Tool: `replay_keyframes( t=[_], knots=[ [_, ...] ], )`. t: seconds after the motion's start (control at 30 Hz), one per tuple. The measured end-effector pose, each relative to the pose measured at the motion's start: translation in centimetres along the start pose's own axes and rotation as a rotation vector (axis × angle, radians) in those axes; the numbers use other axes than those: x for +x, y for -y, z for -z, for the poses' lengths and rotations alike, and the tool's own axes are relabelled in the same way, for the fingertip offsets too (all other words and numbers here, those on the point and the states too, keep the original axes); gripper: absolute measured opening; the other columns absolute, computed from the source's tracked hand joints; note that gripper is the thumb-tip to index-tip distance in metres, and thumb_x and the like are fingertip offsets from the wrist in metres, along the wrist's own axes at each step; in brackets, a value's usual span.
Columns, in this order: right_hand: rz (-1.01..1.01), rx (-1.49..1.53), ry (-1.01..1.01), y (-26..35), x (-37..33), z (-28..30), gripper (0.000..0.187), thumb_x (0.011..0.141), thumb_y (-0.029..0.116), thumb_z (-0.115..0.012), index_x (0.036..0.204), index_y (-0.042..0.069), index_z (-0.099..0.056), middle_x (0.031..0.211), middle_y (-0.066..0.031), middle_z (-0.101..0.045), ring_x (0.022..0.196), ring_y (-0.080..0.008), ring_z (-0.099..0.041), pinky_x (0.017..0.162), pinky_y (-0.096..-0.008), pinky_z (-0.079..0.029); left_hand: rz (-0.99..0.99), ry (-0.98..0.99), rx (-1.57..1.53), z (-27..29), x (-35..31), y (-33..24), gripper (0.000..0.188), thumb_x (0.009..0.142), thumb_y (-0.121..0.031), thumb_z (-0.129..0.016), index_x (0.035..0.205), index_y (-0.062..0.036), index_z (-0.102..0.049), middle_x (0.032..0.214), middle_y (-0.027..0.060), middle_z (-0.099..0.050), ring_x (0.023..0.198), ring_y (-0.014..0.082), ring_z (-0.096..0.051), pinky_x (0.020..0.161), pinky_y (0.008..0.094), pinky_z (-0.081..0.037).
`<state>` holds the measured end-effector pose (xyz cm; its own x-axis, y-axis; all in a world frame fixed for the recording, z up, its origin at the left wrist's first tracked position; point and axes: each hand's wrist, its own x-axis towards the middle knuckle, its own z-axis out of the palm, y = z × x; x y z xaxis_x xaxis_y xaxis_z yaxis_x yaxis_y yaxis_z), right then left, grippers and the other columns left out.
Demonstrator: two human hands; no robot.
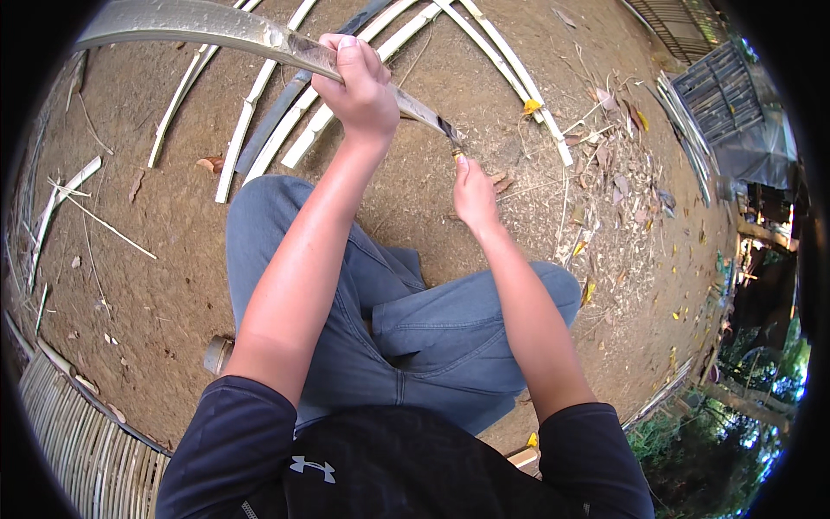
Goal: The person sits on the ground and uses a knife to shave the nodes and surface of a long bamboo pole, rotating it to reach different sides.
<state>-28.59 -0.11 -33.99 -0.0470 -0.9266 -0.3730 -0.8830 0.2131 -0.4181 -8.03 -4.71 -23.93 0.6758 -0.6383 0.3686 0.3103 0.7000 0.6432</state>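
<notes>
My left hand [359, 95] clenches the bamboo strip [298, 52] beyond my legs [272, 225]; long axis, upper left to lower right. My right hand [475, 195], nearer the lower end, grips a slim tool [457, 153].

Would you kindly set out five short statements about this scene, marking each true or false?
1. The left hand grips a long grey-brown bamboo strip. True.
2. The right hand is open, with its fingers spread. False: the right hand is closed around a slim, tan-handled tool, partly hidden.
3. Pale split bamboo strips lie on the brown earth ground. True.
4. The blue-grey trouser legs stretch straight out. False: the legs are folded, with bent knees.
5. Yellow leaves are scattered toward the picture's right side. True.
</notes>
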Motion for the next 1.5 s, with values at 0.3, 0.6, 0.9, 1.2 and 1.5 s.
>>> replay_keyframes(
  t=[0.3, 0.6, 0.9, 1.2, 1.5],
  knots=[
    [-0.077, -0.184, 0.086, -0.8, 0.9, 1.3, 0.056, 0.103, 0.041, -0.030, 0.117, -0.003, -0.061, 0.118, -0.0297, -0.062, 0.115, -0.0431, -0.059, 0.098, -0.0512, -0.046, 0.010, -0.005, -0.007, -0.2, -0.3, -0.3, 0.022, 0.100, -0.014, -0.040, 0.079, -0.0091, -0.034, 0.054, -0.0035, -0.034, 0.042, 0.0039, -0.026, 0.038, 0.0234, -0.021],
    [-0.092, -0.238, 0.058, -0.4, 1.5, 0.2, 0.052, 0.104, 0.040, -0.031, 0.122, -0.003, -0.055, 0.121, -0.0278, -0.061, 0.115, -0.0422, -0.059, 0.097, -0.0514, -0.046, -0.017, -0.001, -0.008, -0.4, -0.4, -0.1, 0.021, 0.101, -0.015, -0.041, 0.081, -0.0086, -0.036, 0.055, -0.0035, -0.036, 0.043, 0.0034, -0.028, 0.039, 0.0227, -0.024],
    [-0.180, -0.237, 0.077, 0.4, 1.2, 1.1, 0.053, 0.104, 0.041, -0.031, 0.122, 0.000, -0.059, 0.120, -0.0270, -0.063, 0.115, -0.0426, -0.059, 0.097, -0.0515, -0.046, 0.007, 0.011, 0.053, 0.3, -0.1, -0.4, 0.018, 0.098, -0.014, -0.039, 0.082, -0.0105, -0.032, 0.053, -0.0017, -0.029, 0.043, 0.0073, -0.026, 0.041, 0.0263, -0.023],
    [-0.213, -0.236, 0.037, -1.7, 1.5, -0.6, 0.053, 0.103, 0.041, -0.031, 0.119, 0.001, -0.062, 0.117, -0.0260, -0.065, 0.112, -0.0417, -0.061, 0.095, -0.0492, -0.048, 0.040, 0.020, 0.056, -0.4, -0.3, -0.5, 0.019, 0.098, -0.014, -0.039, 0.082, -0.0104, -0.030, 0.052, -0.0011, -0.029, 0.044, 0.0077, -0.026, 0.042, 0.0273, -0.025],
    [-0.159, -0.312, 0.038, -2.6, 2.3, -0.1, 0.054, 0.103, 0.043, -0.032, 0.115, 0.001, -0.064, 0.107, -0.0255, -0.068, 0.105, -0.0421, -0.064, 0.092, -0.0500, -0.050, 0.005, 0.035, 0.023, -0.8, -0.2, -0.2, 0.020, 0.100, -0.012, -0.040, 0.081, -0.0097, -0.035, 0.055, -0.0040, -0.033, 0.044, 0.0037, -0.028, 0.039, 0.0218, -0.024]
  ],
)
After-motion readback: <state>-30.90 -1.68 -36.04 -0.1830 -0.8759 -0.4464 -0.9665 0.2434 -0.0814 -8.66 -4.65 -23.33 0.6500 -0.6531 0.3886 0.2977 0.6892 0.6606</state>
